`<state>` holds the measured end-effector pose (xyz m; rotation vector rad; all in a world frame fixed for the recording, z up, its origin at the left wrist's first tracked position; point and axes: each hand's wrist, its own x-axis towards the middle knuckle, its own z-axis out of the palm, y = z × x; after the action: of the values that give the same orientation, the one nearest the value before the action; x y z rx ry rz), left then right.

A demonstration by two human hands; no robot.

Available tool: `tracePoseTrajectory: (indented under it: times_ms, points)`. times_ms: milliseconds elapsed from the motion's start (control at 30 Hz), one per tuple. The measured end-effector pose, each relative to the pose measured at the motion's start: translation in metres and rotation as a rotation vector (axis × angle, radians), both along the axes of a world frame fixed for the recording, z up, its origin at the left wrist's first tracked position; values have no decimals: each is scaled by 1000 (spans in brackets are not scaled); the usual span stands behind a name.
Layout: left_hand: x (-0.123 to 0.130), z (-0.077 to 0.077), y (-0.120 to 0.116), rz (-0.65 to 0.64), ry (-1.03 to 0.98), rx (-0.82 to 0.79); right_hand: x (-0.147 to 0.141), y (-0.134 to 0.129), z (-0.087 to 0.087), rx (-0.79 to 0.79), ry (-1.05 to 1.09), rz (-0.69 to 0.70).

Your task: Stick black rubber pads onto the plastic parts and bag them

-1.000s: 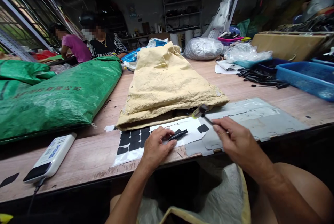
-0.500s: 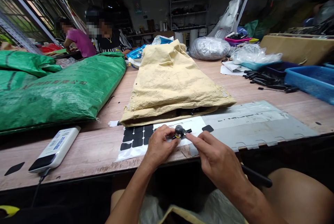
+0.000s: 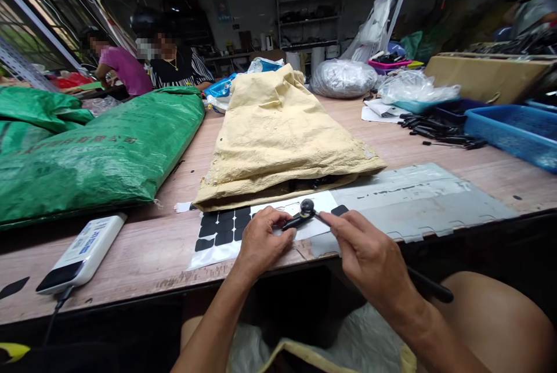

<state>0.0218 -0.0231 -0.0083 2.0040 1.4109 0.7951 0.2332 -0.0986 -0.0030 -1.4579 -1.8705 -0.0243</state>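
My left hand is closed, thumb and fingers pinching a small black cylindrical part. At its far end is a round black ball, with a bit of yellow just below. My right hand is closed around a thin rod, whose metal tip meets the ball. A black handle sticks out behind my right wrist, in line with that rod. Under both hands lies a white sheet with rows of black rounded-square stickers; another black sticker lies near my right fingers.
A yellow sack, its opening toward me, lies beyond the hands. At left are a green sack and a white cabled device. At right are a grey board, black rods and a blue bin. Two people sit behind.
My right hand has drawn back slightly to the right, and more of the metal rod shows. The black part in my left hand has turned, its ball end now farther right. The view has shifted slightly.
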Motion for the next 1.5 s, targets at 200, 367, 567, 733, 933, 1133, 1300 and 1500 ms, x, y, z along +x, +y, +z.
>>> tracePoseTrajectory:
  times_ms: [200,367,567,733,933,1133,1300,1500]
  points:
    - [-2,1,1,-32,-45,-13,42,13,4,82,-96,-246]
    - [-4,3,2,-59,10,11,84,31,-20,71,-271,-336]
    - [-3,5,0,-26,21,-28,85,38,-27,168,-254,-391]
    - [-5,8,0,-62,11,-26,39,38,-1,239,-84,-97]
    - [-10,9,-2,-180,-6,-14,-13,49,2,33,-33,320]
    - [-9,8,-2,-132,-95,-36,-15,60,-14,-52,67,402]
    - [-8,9,-3,-122,-92,-40,-12,60,-16,-46,82,429]
    - [-11,11,-5,-136,-75,-43,-13,57,-13,-62,108,442]
